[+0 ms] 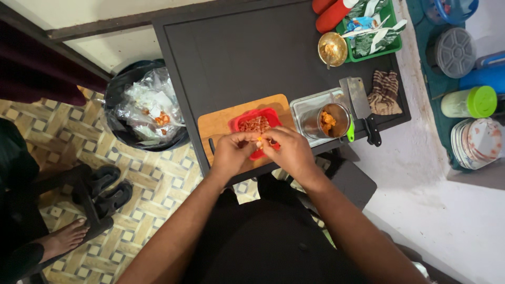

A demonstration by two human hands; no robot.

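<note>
small orange piece, between both hands' fingers

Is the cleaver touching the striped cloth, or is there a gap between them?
Apart. In the head view, a strip of dark table shows between the cleaver and the cloth.

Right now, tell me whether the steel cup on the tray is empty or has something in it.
Not empty. The steel cup stands upright on the metal tray, with orange pieces visible inside.

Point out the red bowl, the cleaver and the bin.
red bowl [256, 122]: head view, on its far rim.
cleaver [358, 98]: head view, on the flat blade.
bin [117, 97]: head view, on its black liner's rim.
</note>
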